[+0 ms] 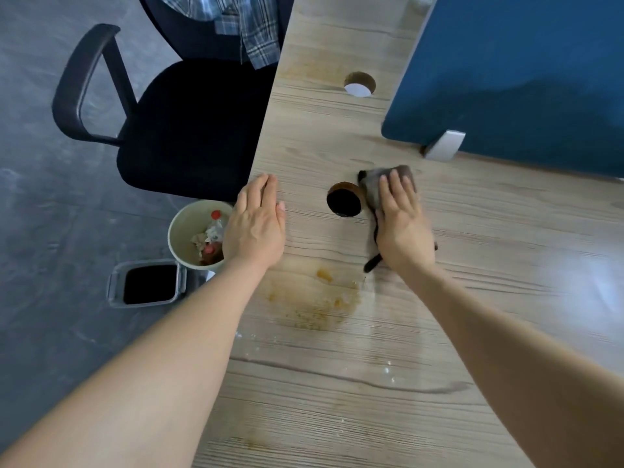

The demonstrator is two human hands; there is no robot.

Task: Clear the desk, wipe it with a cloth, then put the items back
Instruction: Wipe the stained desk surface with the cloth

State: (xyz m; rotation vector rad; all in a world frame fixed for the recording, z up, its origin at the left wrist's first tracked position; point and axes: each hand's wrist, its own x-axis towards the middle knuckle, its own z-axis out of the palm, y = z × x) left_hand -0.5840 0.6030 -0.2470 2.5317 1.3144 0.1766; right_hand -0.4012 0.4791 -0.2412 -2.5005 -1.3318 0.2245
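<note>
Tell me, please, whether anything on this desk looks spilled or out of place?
Yes: a brownish stain with crumbs marks the desk near its front edge, nearer the person than the cloth under the right hand.

Matt grey wood-grain desk (439,332), stained brownish; soft grey cloth (373,187); blue fabric divider (523,79).

Wood-grain desk (337,383), pale grey-brown, bare top with two round cable holes. Orange-brown stain and crumbs on near-middle area, fainter stain by far hole. Cloth (373,190): grey, crumpled, dark edge trailing toward the viewer, lies flat on desk just right of the near hole, partly covered by a hand.
</note>
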